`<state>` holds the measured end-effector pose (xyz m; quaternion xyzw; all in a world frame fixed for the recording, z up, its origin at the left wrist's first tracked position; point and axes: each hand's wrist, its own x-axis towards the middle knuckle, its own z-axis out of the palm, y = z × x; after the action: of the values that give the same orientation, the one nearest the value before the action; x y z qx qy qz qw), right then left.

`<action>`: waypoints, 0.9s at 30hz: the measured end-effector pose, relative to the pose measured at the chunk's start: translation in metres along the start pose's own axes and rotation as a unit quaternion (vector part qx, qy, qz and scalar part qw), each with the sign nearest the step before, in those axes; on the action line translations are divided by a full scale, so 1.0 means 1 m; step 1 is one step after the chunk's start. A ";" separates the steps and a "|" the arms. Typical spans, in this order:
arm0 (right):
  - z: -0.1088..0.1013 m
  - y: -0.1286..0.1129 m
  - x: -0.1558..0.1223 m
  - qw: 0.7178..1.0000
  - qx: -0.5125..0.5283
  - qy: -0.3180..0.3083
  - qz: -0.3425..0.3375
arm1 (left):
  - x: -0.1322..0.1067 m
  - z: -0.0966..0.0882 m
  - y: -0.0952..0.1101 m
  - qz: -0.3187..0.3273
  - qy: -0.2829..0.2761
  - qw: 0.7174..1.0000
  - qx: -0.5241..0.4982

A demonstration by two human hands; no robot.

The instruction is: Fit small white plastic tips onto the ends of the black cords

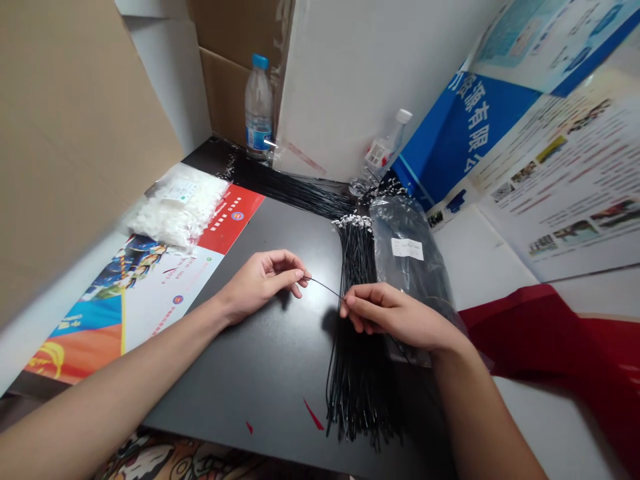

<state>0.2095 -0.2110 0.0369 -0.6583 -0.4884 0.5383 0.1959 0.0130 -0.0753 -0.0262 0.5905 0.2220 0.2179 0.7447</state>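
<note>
Left hand pinched 1 end of thin black wire | right hand pinched the other, above bundled black wires on black counter | advised: keep wire taut, grip near tips.

Two bare hands meet over a black table. The left hand pinches one end of a thin black wire, and the right hand pinches the other end. Under the right hand lies a big bundle of black wires with little white tips at the far end. A bag of small white parts sits to the left. A water bottle stands at the back.
</note>
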 end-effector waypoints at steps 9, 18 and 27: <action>-0.008 -0.002 -0.014 0.991 -0.068 0.107 0.049 | 0.004 0.007 -0.005 -0.001 0.079 0.996 0.038; 0.003 0.020 -0.064 0.999 0.012 0.032 0.039 | 0.025 0.002 0.013 0.053 0.120 0.959 0.250; 0.008 0.020 -0.061 0.993 0.107 -0.048 -0.023 | 0.129 0.050 0.046 0.212 0.065 0.876 0.428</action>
<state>0.2149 -0.2745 0.0502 -0.5955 -0.4523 0.6135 0.2537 0.1432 -0.0291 0.0194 0.8692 0.2107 0.2920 0.3389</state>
